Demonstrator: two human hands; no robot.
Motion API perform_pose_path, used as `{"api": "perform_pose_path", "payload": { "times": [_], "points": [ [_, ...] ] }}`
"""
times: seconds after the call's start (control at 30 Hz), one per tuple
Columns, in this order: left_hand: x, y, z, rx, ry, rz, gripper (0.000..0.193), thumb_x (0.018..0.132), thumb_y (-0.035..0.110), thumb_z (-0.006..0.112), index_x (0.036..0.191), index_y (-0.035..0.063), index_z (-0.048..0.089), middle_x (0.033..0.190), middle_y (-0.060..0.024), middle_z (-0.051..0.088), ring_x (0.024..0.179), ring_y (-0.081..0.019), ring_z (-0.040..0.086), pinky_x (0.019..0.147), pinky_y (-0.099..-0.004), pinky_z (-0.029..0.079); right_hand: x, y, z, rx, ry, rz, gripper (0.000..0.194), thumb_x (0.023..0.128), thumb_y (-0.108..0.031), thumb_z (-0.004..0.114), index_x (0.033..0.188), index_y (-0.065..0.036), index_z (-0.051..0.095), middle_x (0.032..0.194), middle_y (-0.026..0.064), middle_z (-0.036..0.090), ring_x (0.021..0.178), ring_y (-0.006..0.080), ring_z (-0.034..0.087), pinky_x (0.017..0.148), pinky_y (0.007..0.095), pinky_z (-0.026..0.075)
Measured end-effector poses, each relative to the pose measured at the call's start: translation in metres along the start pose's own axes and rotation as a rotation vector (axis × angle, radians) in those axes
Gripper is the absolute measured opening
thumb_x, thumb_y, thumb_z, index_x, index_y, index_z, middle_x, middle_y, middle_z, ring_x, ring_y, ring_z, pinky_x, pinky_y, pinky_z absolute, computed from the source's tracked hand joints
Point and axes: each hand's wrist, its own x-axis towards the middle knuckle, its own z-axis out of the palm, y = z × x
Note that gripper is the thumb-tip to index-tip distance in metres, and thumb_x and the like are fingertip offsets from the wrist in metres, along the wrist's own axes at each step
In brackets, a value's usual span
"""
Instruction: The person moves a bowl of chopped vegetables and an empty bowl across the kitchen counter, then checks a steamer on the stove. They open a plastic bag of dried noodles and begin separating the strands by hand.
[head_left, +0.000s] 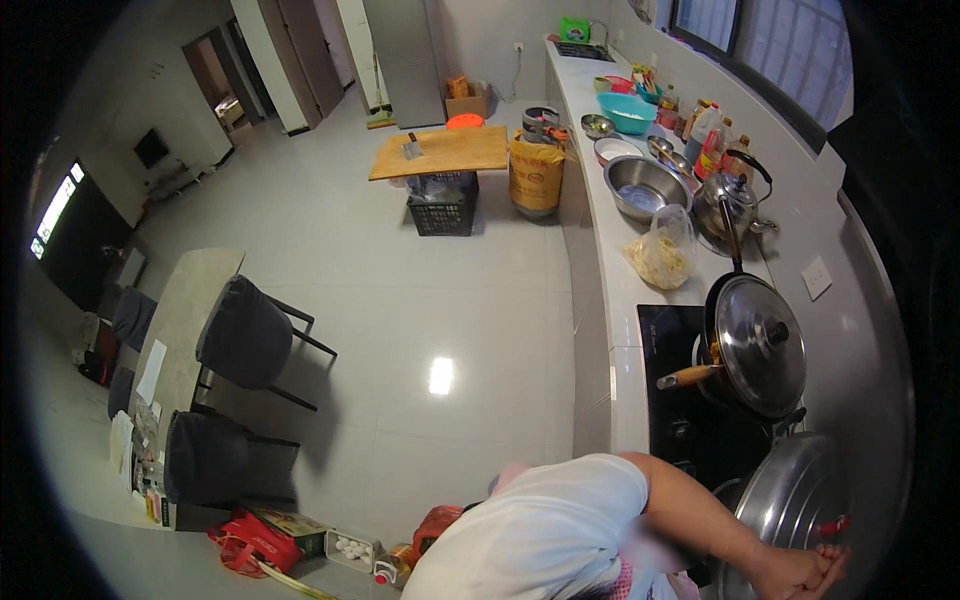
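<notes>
My left hand (802, 571) reaches in at the lower right, its fingers bent and close together; whether they hold anything cannot be made out. It is beside a large domed metal lid (787, 487) with a red knob (834, 526), over the near end of the black cooktop (675, 420). My right hand is out of view. Farther along the cooktop, a pan with a wooden handle (686, 376) is covered by a steel lid (757, 337) with a black knob. A second, long handle (729, 232) extends from beneath the lid towards the steel kettle (727, 199).
Along the white counter (626, 330) are a clear bag of food (664, 251), a steel basin (646, 187), a teal basin (626, 112) and several bottles. A cleaver (412, 148) lies on a wooden board (450, 150). Chairs (247, 330) flank a table at left; bags and eggs (351, 549) sit low.
</notes>
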Motion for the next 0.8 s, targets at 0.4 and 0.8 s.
{"api": "perform_pose_path", "payload": {
  "times": [0.4, 0.8],
  "points": [
    [0.015, 0.057, -0.035, -0.025, 0.125, 0.146, 0.028, 0.089, 0.020, 0.050, 0.108, -0.0006, 0.047, 0.120, -0.0189, 0.048, 0.115, -0.0357, 0.037, 0.095, -0.0443, 0.030, 0.009, 0.006, -0.049, 0.620, -0.520, 0.063, 0.044, 0.096, -0.028, 0.036, 0.132, -0.002, 0.036, 0.096, 0.0072, 0.057, 0.069, 0.0104, 0.041, 0.065, 0.0243, 0.033],
    [0.022, 0.059, -0.041, -0.317, 0.380, -0.223, 0.049, 0.088, 0.022, 0.047, 0.131, 0.0017, 0.035, 0.126, -0.0128, 0.041, 0.117, -0.0299, 0.030, 0.096, -0.0398, 0.029, -0.018, 0.003, 0.007, -0.139, -0.086, -0.272, 0.044, 0.094, -0.025, 0.040, 0.130, 0.000, 0.036, 0.108, 0.0109, 0.055, 0.089, 0.0176, 0.053, 0.082, 0.0278, 0.040]
  ]
}}
